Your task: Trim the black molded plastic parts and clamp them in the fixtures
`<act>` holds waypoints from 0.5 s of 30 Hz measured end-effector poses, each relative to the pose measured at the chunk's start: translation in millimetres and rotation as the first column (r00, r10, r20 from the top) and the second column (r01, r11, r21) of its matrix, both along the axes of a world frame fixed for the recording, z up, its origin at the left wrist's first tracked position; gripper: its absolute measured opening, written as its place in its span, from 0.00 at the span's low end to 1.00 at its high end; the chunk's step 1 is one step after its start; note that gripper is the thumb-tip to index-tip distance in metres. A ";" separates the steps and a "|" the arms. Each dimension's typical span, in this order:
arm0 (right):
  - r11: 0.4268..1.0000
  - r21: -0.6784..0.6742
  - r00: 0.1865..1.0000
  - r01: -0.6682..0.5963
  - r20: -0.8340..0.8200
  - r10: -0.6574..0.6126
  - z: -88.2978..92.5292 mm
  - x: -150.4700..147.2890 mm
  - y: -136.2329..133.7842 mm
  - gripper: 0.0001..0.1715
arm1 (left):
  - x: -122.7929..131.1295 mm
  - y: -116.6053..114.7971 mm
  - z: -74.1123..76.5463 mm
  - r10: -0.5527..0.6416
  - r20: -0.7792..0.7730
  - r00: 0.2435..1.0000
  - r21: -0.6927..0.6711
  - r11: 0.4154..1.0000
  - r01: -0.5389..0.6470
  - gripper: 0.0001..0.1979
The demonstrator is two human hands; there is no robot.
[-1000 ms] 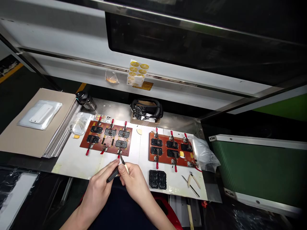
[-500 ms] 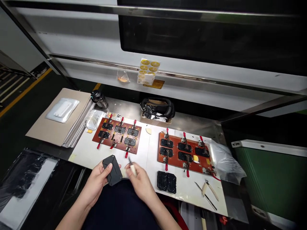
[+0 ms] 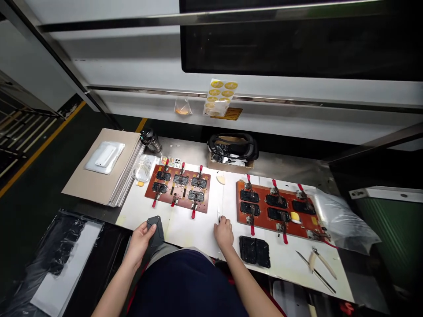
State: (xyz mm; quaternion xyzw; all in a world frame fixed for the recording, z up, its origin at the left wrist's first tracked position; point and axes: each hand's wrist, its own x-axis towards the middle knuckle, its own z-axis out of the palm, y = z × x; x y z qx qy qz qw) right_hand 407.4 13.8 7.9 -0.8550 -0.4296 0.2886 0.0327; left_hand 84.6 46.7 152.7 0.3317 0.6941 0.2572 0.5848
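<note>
My left hand point(image 3: 140, 242) grips a dark grey flat plate point(image 3: 155, 232) by its left side, thumb on top, at the table's front edge. My right hand point(image 3: 224, 233) is closed round a small tool with a thin tip point(image 3: 219, 214), its handle mostly hidden, over the white sheet between two fixture boards. The left reddish-brown board point(image 3: 170, 199) bears black parts under red-handled clamps. A second, orange-brown board point(image 3: 243, 215) with similar parts and clamps lies to the right. Just right of my right hand are two black moulded pieces point(image 3: 254, 252), side by side.
Tweezers point(image 3: 325, 264) and a thin metal tool point(image 3: 316, 272) lie front right. A clear plastic bag point(image 3: 343, 220) is beyond the right board. At the back stand a cardboard box point(image 3: 231, 166) and a dark jar point(image 3: 151, 141); cardboard sheets point(image 3: 89, 185) are stacked left.
My right hand has moved away from the plate, rightward to the white sheet, with the tool. My left hand still holds the plate, now more tilted. The view has shifted.
</note>
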 end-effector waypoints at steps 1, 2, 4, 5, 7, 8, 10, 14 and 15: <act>1.000 -0.008 1.000 0.002 0.009 -0.002 0.1 -3.1 -0.5 0.26 | -19.6 12.8 -17.9 0.006 -0.079 0.997 -0.008 1.000 -0.006 0.27; 1.000 -0.012 1.000 0.003 0.013 -0.003 0.9 -6.1 -1.8 0.26 | -39.1 27.2 -35.8 0.011 -0.155 0.988 -0.023 1.000 -0.014 0.26; 1.000 -0.014 1.000 0.001 0.003 -0.001 4.9 -12.8 -7.3 0.25 | -73.7 58.3 -68.7 -0.011 -0.304 0.953 -0.060 0.998 -0.008 0.24; 1.000 -0.012 1.000 -0.005 -0.015 0.005 7.9 -17.1 -11.7 0.24 | -86.9 73.4 -82.5 -0.037 -0.371 0.928 -0.076 0.997 0.010 0.22; 1.000 -0.013 0.997 -0.024 -0.071 0.023 14.8 -28.8 -23.6 0.21 | -103.6 98.0 -103.0 -0.105 -0.476 0.873 -0.093 0.993 0.068 0.22; 0.999 -0.017 0.994 -0.033 -0.105 0.032 18.4 -36.2 -30.7 0.19 | -107.6 106.1 -109.6 -0.137 -0.518 0.845 -0.094 0.990 0.103 0.24; 0.999 -0.025 0.985 -0.042 -0.171 0.037 25.0 -53.4 -46.1 0.16 | -109.9 112.3 -116.3 -0.189 -0.587 0.787 -0.087 0.982 0.170 0.30; 0.999 -0.032 0.969 0.017 -0.245 -0.024 34.2 -86.0 -75.2 0.13 | -104.9 104.1 -112.9 -0.271 -0.667 0.694 -0.088 0.954 0.288 0.31; 0.999 -0.031 0.965 0.043 -0.258 -0.049 35.5 -91.0 -80.6 0.13 | -101.5 104.7 -110.8 -0.306 -0.682 0.665 -0.091 0.937 0.338 0.29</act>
